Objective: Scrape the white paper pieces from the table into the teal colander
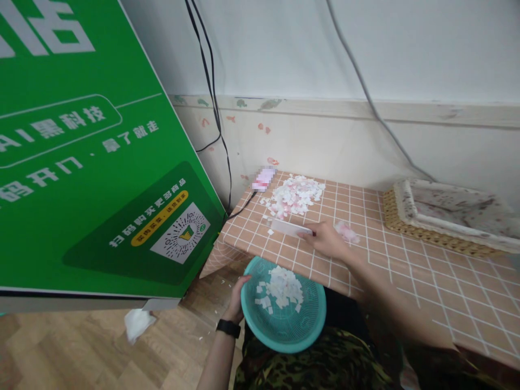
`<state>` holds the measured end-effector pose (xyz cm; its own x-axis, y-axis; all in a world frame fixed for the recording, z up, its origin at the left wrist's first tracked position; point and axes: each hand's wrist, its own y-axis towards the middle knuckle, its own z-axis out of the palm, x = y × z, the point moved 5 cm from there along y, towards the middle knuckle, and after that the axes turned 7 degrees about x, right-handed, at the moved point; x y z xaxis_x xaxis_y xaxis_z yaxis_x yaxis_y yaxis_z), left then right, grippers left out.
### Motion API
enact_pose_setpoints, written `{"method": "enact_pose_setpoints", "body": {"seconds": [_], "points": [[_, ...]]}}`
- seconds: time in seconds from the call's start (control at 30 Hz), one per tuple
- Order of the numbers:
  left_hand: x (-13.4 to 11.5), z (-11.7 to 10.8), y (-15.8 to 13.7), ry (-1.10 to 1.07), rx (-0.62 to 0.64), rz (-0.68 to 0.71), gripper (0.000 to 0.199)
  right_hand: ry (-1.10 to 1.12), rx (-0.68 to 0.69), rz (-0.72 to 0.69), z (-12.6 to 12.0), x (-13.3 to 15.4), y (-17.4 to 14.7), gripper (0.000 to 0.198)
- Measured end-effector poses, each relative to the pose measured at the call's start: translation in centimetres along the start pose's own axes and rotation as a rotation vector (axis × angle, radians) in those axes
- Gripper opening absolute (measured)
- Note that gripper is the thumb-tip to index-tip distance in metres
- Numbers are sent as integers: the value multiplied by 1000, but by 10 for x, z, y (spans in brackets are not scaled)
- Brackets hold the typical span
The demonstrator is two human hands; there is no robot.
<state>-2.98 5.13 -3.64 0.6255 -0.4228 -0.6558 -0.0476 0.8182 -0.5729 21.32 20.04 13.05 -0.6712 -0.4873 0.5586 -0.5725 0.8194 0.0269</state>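
A white card (290, 227) is pinched in the right fingers (307, 233) just beside the paper bits (296, 195) on the surface (430, 271), seemingly for sweeping them, and the green basket (286, 342), clamped in the left fingers (245, 279), should be held steady by the edge.

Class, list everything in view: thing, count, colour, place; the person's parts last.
Table: one, brown grid cloth, centre to right
Plastic basket: one, teal, below table edge
Paper pieces: many, white and pinkish, table and plastic basket
Flat strip: one, white, over table
Wicker basket: one, tan, pale lining, table's right
Packet: one, pinkish, on table
Pixelated object: one, pinkish, table's far left
Panel: one, green, white lettering and code, left
Wall: one, pale, behind table
Cables: several, black and grey, along wall
Floor: one, brown, below
Crumpled item: one, white, on floor
Clothing: one, camouflage, lap
Wristband: one, black, left wrist
Left hand: one, bare, plastic basket's rim
Right hand: one, bare, gripping strip
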Motion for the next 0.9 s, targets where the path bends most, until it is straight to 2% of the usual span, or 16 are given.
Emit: {"method": "enact_pose_setpoints", "body": {"seconds": [0.23, 0.43, 0.6, 0.77, 0.83, 0.9], "points": [[-29, -2, -8, -67, 74, -47, 20, -47, -23, -29, 12, 14, -9, 26], [-36, -1, -14, -93, 117, -103, 20, -94, 34, -32, 25, 26, -12, 27], [-39, 1, -18, -83, 162, -120, 23, -40, 81, -130, 31, 35, -22, 28], [-45, 2, -19, -88, 109, -67, 15, 66, 172, -167, 26, 40, -26, 25], [-47, 3, -19, -85, 92, -44, 13, 81, 136, -117, 18, 35, -23, 24], [-47, 3, -19, -78, 99, -46, 14, 56, 39, -40, 8, 28, -17, 26]]}}
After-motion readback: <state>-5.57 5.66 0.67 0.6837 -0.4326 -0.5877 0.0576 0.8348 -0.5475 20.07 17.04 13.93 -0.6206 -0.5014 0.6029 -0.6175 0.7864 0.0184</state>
